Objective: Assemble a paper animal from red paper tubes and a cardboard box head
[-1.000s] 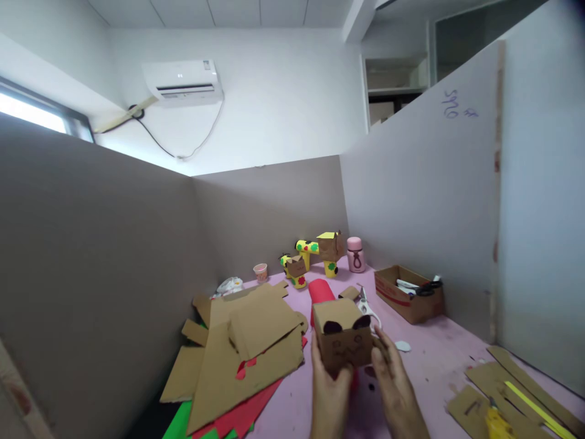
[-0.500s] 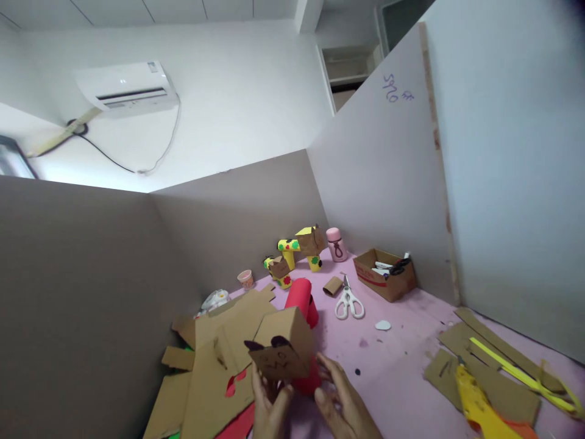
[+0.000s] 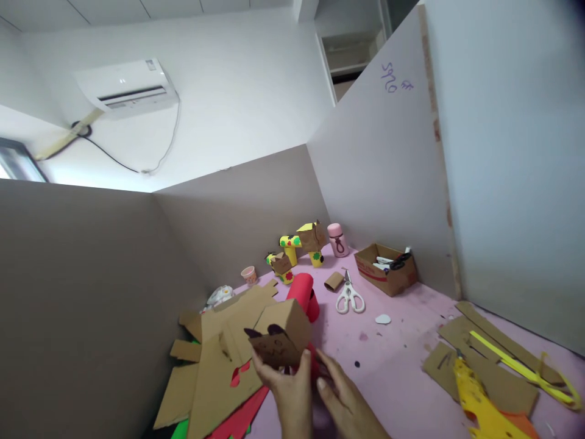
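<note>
Left hand: I see my left hand (image 3: 287, 390) rising from the bottom edge, palm toward me, fingers (image 3: 262, 366) curled up under a cardboard box (image 3: 281, 335) and gripping it from below.
Right hand: my right hand (image 3: 340, 399) sits just beside the left, fingers (image 3: 326, 366) loosely spread, not closed on anything; tips near the box's right lower side. Can't tell if they touch it.
Box: small brown cardboard box w/ dark ear shapes and a drawn face on the front, tilted, held above the pink table (image 3: 393, 360). It rests on top of the left fingers, thumb side hidden.
Red roll: red paper roll (image 3: 304, 296) right behind the box, partly hidden by it.
Left of box: flat cardboard sheets (image 3: 219, 360) w/ red and green paper under them.
Mid table: white scissors (image 3: 350, 299), small cardboard tube (image 3: 333, 280) next to them.
Back: yellow tube figures (image 3: 299, 250), pink bottle (image 3: 338, 239), open carton (image 3: 386, 268) w/ tools inside.
Right front: cardboard strips (image 3: 484, 360), yellow paper pieces on them.
</note>
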`<state>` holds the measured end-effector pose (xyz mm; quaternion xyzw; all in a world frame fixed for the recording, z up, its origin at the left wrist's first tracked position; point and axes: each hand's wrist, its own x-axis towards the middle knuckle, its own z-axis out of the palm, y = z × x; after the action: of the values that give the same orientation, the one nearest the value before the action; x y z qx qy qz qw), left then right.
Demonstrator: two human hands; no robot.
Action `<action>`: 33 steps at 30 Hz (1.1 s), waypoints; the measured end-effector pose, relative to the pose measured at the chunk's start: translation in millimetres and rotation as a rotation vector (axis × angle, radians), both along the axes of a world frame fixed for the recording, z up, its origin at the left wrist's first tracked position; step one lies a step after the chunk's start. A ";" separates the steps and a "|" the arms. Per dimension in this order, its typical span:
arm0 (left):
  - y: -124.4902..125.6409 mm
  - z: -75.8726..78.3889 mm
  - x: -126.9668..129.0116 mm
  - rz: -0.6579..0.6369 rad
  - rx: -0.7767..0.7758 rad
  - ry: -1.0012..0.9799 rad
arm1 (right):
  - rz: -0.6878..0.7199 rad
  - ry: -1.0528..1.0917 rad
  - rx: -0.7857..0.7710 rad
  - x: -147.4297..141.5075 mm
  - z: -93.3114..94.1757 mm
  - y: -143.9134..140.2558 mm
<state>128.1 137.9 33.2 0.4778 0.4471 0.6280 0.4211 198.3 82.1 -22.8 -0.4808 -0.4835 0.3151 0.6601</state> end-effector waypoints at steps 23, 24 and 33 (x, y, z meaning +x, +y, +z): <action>13.6 24.6 -126.7 -0.568 -0.197 -0.239 | -0.073 0.020 0.000 79.9 60.7 -33.1; 5.9 23.7 -131.1 -0.569 -0.209 -0.237 | -0.047 0.004 -0.010 78.5 62.9 -46.9; -75.6 14.2 -159.7 -0.598 -0.380 -0.056 | -0.032 -0.529 -0.164 69.9 37.3 -159.7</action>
<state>-31.6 62.3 47.4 0.4834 0.3844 0.3955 0.6798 268.2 -77.6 14.5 -0.6058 -0.6043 0.2064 0.4745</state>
